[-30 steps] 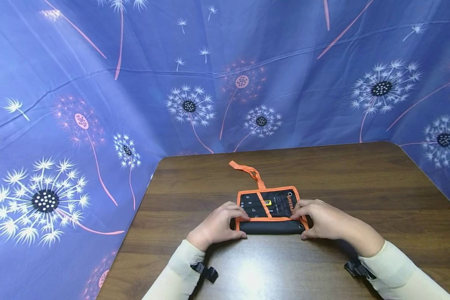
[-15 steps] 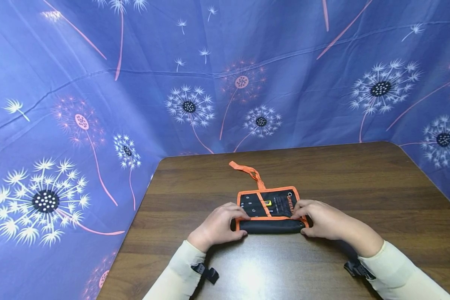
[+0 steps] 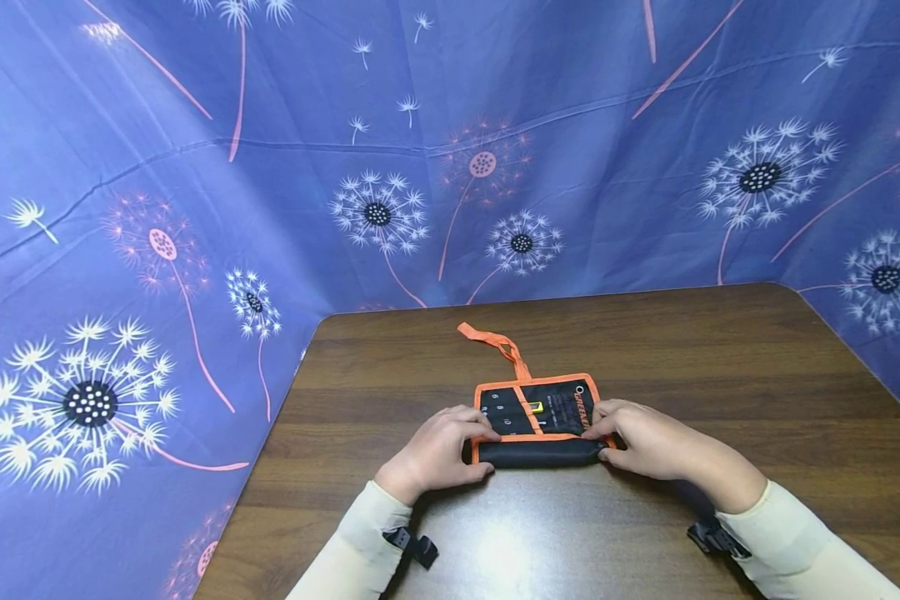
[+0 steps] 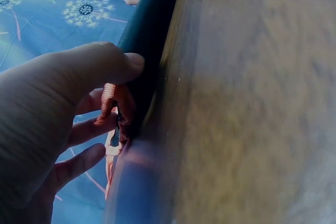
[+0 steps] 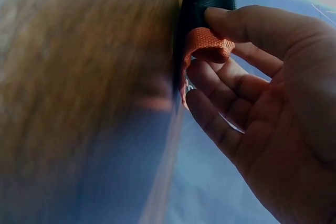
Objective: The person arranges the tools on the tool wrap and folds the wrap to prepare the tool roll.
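Note:
A black tool roll (image 3: 540,453) with orange edging lies on the wooden table, its near side rolled into a thick fold. The flat part beyond shows printed numbers, lettering and a small yellow patch. My left hand (image 3: 438,446) grips the fold's left end, thumb (image 4: 134,61) on the near face and fingers over the top. At the right end my right hand (image 3: 656,442) pinches the fold the same way, its thumb (image 5: 218,17) pressing the black fabric beside the curled orange trim (image 5: 207,39). Whatever the roll contains is hidden.
An orange tie strap (image 3: 498,340) runs from the roll's far edge toward the back of the wooden table (image 3: 720,350). Behind and to the left hangs a blue curtain (image 3: 292,100) with dandelion prints. Dark straps circle both sleeved wrists.
The right thumb has shifted slightly inward and up on the fold's right end, covering the small eyelet there. The left hand and the strap have stayed in place.

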The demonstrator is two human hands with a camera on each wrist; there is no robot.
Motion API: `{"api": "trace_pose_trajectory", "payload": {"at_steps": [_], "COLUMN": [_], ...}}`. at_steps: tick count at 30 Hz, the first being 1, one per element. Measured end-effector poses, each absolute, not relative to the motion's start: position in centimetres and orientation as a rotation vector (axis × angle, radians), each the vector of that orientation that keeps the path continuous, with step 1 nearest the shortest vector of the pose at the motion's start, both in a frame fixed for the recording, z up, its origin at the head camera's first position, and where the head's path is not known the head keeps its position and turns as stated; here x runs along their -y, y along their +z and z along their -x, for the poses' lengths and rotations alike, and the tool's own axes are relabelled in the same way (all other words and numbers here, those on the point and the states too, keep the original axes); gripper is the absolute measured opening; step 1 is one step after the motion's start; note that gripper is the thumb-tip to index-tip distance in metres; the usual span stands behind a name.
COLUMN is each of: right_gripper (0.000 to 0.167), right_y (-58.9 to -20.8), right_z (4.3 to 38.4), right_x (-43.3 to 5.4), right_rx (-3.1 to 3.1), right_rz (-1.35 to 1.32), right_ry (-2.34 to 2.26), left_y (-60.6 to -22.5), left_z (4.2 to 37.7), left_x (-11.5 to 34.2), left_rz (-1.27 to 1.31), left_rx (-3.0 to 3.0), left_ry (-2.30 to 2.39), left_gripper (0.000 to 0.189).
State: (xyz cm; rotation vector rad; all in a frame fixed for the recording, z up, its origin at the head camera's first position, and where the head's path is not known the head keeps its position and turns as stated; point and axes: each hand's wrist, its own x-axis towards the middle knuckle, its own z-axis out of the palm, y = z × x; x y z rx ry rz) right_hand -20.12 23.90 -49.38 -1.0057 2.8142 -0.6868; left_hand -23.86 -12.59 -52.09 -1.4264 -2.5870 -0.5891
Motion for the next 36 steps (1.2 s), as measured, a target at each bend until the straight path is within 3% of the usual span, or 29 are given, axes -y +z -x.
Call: {"api": "trace_pose_trajectory", "payload": {"at_steps": [16, 36], "right_gripper": [0.047, 0.031], "right_y": [-49.11, -49.12], "right_z": [20.26, 20.49], "right_x": [-23.99, -24.79], "right_rx": [-2.814, -2.713], "right_rz": [0.971, 0.981], "right_ry": [-0.670, -0.858], "left_y": [-52.32, -52.00], "left_z": [23.93, 23.82], "left_x": [12.48, 12.82], "left_rz": [1.321, 1.258], "left_rx": [2.541, 2.603], "left_ry": [-0.690, -0.832], "left_gripper": [0.020, 0.016]}}
